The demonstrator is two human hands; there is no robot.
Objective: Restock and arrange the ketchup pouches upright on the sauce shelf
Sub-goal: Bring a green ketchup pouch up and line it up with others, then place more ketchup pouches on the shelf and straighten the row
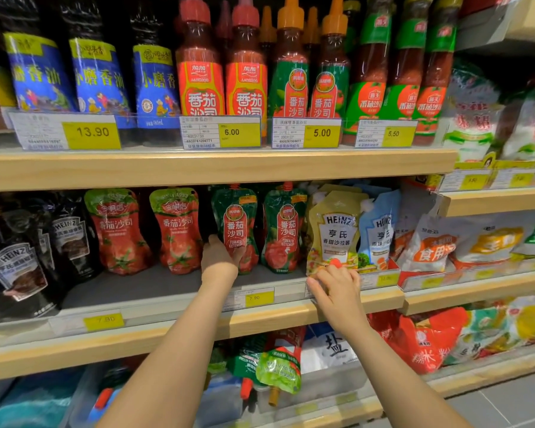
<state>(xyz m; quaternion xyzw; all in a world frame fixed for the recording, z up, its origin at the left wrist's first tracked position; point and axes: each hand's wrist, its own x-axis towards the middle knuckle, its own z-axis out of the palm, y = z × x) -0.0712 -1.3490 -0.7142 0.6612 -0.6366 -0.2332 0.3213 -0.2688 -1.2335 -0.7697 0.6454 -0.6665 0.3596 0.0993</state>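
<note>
On the middle shelf (179, 307) stand two red ketchup pouches (118, 233), (176, 230) and two green ketchup pouches (235, 223), (283, 230), all upright. My left hand (220, 254) reaches into the shelf and grips the lower left side of the left green pouch. My right hand (334, 285) rests at the shelf's front edge, fingers on the bottom of a yellow Heinz salad dressing pouch (334, 230) with a red cap near my fingertips. More pouches lie in a bin on the bottom shelf (278, 369).
Dark Heinz pouches (19, 261) stand at the left. A blue Heinz pouch (380, 230) and bagged goods sit to the right. Sauce bottles (247, 72) line the upper shelf above yellow price tags. Grey floor shows at the bottom right.
</note>
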